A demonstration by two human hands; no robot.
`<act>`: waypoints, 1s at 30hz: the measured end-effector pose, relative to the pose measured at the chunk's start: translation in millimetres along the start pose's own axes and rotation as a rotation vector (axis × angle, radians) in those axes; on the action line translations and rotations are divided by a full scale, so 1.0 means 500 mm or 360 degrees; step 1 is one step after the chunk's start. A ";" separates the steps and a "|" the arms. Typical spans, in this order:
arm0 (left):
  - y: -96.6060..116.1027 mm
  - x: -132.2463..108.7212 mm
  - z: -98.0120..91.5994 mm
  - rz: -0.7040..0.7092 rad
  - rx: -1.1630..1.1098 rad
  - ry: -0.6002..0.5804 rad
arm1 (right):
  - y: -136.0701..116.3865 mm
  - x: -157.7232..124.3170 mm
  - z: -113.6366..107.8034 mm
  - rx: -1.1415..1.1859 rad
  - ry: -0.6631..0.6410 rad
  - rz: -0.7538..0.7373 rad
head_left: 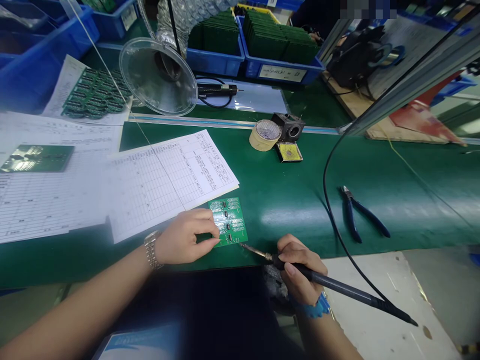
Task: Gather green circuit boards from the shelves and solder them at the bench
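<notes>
A green circuit board [233, 220] with a column of small dark components lies on the green bench mat. My left hand [187, 236] rests at its left edge, thumb and forefinger pinched together over the board; whatever is between the fingertips is too small to make out. In my right hand [303, 267] is a soldering iron [337, 286], gripped like a pen. Its metal tip points left and sits close to the board's lower right corner; contact is unclear. Paper forms [172, 180] lie just behind my left hand.
Blue-handled cutters [356, 212] lie to the right. The iron's black cable [325, 175] loops over the bench. Behind are a tape roll [264, 135], a soldering stand [288, 130], a clear fume hood [157, 75] and blue bins [279, 70] of boards. More boards [95, 95] lie left.
</notes>
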State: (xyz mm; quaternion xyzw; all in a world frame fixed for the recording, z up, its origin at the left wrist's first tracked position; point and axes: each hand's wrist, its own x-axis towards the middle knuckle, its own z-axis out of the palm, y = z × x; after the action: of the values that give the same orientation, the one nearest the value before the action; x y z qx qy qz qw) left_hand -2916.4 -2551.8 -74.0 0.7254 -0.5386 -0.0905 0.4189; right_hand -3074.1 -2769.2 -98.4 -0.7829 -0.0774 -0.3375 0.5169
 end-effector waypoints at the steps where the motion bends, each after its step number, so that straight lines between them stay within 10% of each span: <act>1: 0.001 0.000 -0.002 -0.0006 0.0004 -0.0005 | -0.003 0.000 0.002 0.0020 0.0000 0.0000; 30: -0.007 0.000 0.013 0.0033 0.0170 -0.0035 | -0.040 0.042 0.042 -0.0003 -0.0203 -0.0213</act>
State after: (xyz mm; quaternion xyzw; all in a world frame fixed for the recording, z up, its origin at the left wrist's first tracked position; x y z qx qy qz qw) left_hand -2917.6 -2554.9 -80.8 0.7401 -0.5547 -0.0652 0.3746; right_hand -3058.3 -2746.8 -75.2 -0.7964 -0.1619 -0.3209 0.4864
